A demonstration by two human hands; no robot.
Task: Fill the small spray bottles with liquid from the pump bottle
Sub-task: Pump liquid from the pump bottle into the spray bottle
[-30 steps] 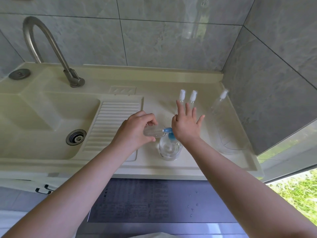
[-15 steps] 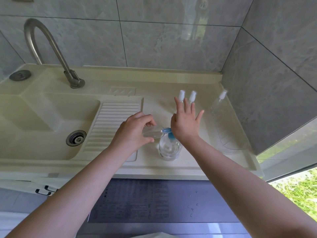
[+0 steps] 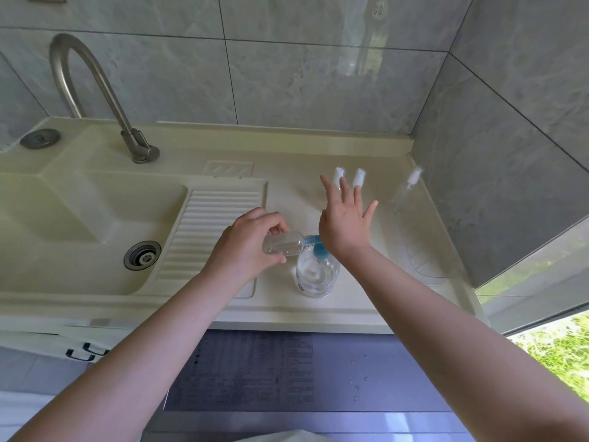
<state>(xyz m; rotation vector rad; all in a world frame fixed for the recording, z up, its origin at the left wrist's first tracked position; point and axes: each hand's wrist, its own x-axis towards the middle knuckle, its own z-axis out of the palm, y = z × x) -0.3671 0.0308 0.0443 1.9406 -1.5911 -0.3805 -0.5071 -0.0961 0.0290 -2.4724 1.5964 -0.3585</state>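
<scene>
One small spray bottle (image 3: 283,243) apparently sideways in left grip (image 3: 247,247)

I see the clear pump bottle (image 3: 317,275) upright on the counter, blue spout pointing left. A small clear bottle (image 3: 283,243) lies sideways, mouth at the spout. Two white-capped spray bottles (image 3: 347,177) stand behind.

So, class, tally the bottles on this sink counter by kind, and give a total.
Pump bottle with blue pump: 1, pressed by the right hand
Small uncapped bottle: 1, held sideways at the nozzle by the left hand
Small bottles with white caps: 2
Tall clear spray bottle: 1
Total: 5
</scene>
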